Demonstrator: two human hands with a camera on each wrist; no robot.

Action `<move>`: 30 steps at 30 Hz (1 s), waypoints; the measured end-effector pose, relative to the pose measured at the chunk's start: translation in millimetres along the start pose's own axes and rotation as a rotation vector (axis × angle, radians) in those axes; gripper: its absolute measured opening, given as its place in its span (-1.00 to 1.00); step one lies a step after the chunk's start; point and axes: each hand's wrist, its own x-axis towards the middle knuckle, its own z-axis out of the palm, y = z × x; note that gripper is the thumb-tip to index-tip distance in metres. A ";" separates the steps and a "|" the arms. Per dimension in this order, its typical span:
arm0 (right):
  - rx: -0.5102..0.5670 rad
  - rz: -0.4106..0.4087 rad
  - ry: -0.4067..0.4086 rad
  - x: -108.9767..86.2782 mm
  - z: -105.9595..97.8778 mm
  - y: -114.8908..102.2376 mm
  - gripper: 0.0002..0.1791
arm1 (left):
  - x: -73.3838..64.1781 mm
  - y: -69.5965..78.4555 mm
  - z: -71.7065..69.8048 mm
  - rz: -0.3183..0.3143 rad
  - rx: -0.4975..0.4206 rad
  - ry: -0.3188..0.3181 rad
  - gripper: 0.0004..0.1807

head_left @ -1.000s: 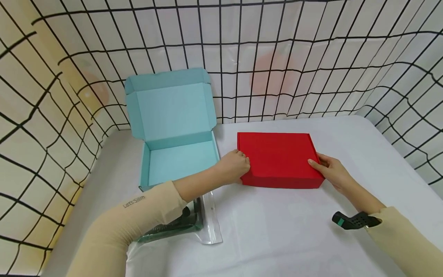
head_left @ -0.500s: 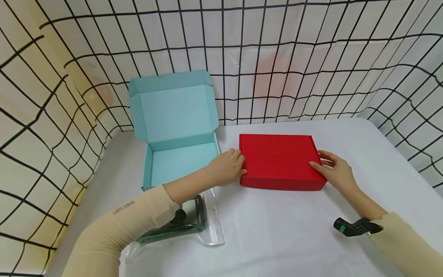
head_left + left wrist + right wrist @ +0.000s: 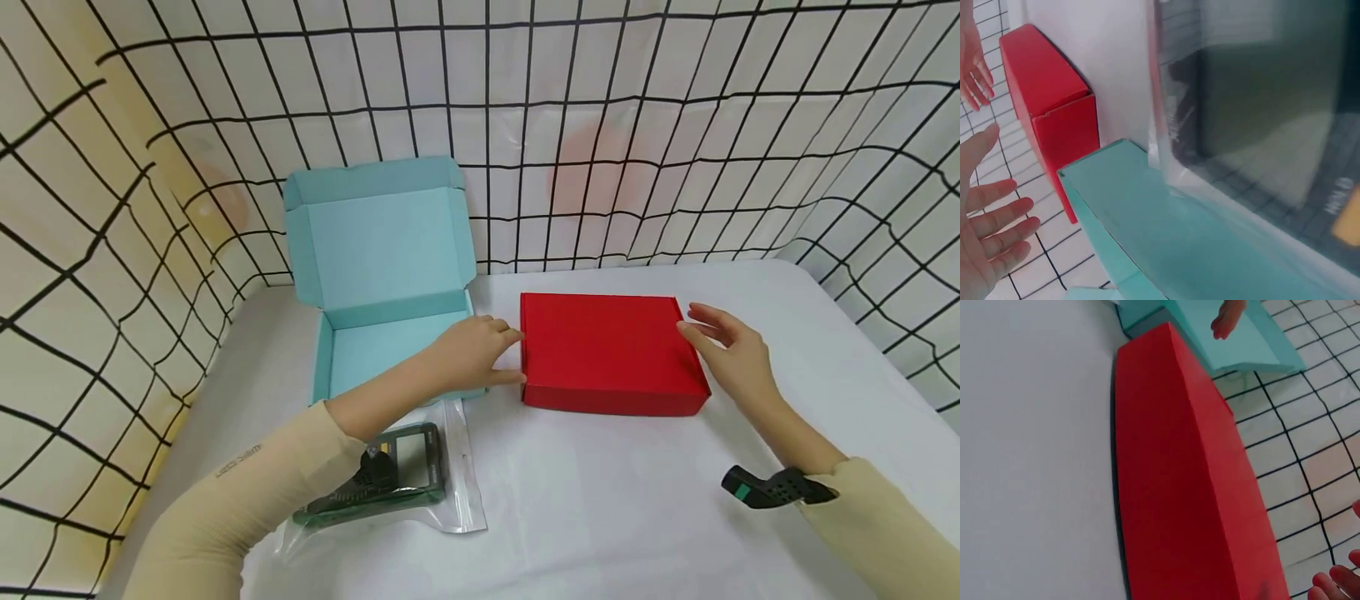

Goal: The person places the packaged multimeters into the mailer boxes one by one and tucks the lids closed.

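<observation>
A closed red cardboard box [image 3: 603, 350] lies flat on the white-covered table. At its left side is my left hand [image 3: 472, 354], fingers and thumb spread, fingertips right at the box's edge in the head view. The left wrist view shows this hand [image 3: 991, 231] with straight fingers and a bare palm. My right hand [image 3: 731, 354] is at the box's right edge, its fingers loosely extended and holding nothing. Only a few fingertips of it show in the right wrist view, at the lower right.
A light blue box [image 3: 390, 250] stands with its lid up, left of the red one. In front of it, partly under my left forearm, lies a digital multimeter [image 3: 412, 462] in a clear plastic bag [image 3: 461, 483]. Black wire grid [image 3: 487, 108] encloses the table's back and sides.
Both hands have loosened from the red box: my left hand has shifted left with its fingers spreading, and my right hand has lifted its fingers at the right edge. The box remains closed.
</observation>
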 end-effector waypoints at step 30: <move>0.267 -0.226 -0.625 -46.0 79.4 -228.3 -0.26 | -157.0 -61.1 -11.8 -0.364 -0.121 0.161 -0.40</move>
